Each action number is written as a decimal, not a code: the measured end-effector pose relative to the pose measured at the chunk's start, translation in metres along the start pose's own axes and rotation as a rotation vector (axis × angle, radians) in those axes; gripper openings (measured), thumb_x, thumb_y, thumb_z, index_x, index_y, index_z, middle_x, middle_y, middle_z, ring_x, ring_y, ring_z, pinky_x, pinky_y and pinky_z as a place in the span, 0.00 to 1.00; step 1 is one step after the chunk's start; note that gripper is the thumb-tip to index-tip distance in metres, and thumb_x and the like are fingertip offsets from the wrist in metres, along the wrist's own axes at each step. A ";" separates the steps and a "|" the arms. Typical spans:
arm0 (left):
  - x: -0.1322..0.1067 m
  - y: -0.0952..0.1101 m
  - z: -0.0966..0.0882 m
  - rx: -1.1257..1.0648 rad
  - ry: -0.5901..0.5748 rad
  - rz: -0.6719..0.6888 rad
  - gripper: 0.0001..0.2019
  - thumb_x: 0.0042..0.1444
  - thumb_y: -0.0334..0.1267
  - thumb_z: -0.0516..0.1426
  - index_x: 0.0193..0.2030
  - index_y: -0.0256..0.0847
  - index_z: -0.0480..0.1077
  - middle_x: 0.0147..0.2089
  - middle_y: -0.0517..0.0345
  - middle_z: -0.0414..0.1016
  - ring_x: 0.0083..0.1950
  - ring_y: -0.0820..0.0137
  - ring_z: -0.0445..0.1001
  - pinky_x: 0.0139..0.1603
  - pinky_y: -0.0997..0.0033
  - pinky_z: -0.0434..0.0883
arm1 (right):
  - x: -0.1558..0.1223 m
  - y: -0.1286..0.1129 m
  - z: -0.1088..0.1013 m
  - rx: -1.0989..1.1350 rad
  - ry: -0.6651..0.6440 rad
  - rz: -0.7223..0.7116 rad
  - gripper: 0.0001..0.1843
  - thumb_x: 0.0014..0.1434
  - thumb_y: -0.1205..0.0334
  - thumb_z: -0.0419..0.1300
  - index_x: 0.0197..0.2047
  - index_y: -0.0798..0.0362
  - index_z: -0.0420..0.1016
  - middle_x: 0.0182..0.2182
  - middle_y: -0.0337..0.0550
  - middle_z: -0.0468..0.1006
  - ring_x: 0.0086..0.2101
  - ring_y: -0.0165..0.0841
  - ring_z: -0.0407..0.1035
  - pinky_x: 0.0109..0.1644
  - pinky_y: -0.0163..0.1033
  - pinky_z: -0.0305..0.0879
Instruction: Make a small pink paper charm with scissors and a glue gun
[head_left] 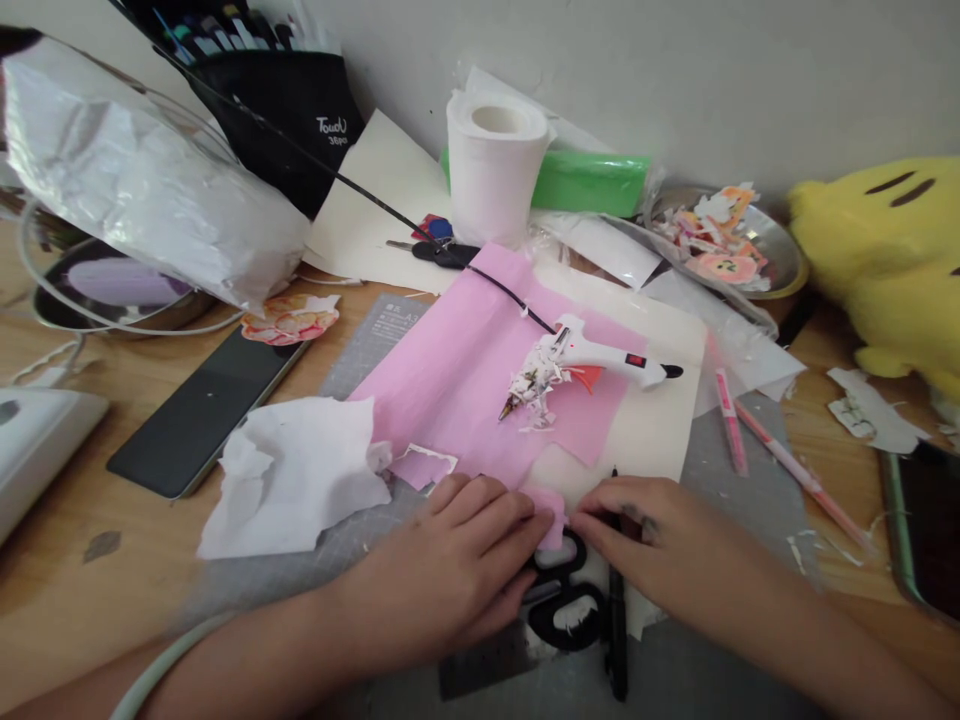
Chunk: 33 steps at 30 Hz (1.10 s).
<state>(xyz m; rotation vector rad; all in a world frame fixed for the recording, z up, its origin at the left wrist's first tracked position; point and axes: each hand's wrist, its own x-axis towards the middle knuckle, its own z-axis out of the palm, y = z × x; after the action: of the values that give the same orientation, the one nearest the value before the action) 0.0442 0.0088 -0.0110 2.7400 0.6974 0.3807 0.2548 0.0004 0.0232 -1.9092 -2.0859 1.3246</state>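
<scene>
My left hand [476,550] is closed over a small piece of pink paper [553,512], thumb and fingers pressed on it. At that paper's right edge, my right hand [637,522] pinches thumb and forefinger together; whatever is between them is too small to make out. Just below the hands lie black-handled scissors [568,632], partly covered by my left hand. A black pen [616,640] runs beneath my right hand. Beyond them a white glue gun [600,352], its nozzle surrounded by white paper scraps, rests on a large pink sheet [450,345].
A crumpled white paper [296,480] and a dark phone [214,405] lie left. A toilet roll [496,165] stands at the back, near a metal bowl of paper cut-outs [795,270]. Pink and orange pens [806,478], another phone [926,530] and a yellow plush toy [885,270] are right.
</scene>
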 end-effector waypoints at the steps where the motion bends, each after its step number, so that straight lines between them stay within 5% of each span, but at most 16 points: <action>1: 0.000 0.000 0.000 0.005 0.005 0.005 0.15 0.60 0.37 0.51 0.53 0.35 0.65 0.45 0.52 0.72 0.44 0.62 0.67 0.43 0.62 0.65 | 0.000 0.000 0.000 -0.010 -0.001 0.004 0.14 0.61 0.59 0.51 0.33 0.51 0.78 0.29 0.42 0.79 0.30 0.33 0.71 0.36 0.36 0.62; 15: -0.001 0.001 0.002 0.015 0.014 -0.002 0.15 0.60 0.36 0.52 0.53 0.35 0.65 0.45 0.52 0.72 0.44 0.62 0.67 0.44 0.63 0.63 | 0.001 0.000 0.003 -0.052 0.035 0.045 0.14 0.59 0.58 0.52 0.26 0.52 0.72 0.23 0.38 0.75 0.24 0.30 0.65 0.26 0.33 0.54; 33: -0.001 0.003 0.002 0.038 0.028 -0.004 0.14 0.61 0.36 0.50 0.52 0.35 0.65 0.46 0.54 0.72 0.44 0.62 0.65 0.44 0.63 0.61 | 0.001 -0.005 0.001 -0.136 0.014 0.065 0.12 0.59 0.60 0.52 0.28 0.52 0.74 0.27 0.41 0.77 0.27 0.32 0.69 0.30 0.35 0.57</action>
<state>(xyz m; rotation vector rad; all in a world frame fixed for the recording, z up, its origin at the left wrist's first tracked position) 0.0447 0.0054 -0.0120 2.7736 0.7242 0.4103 0.2501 0.0011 0.0244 -2.0487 -2.1774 1.2060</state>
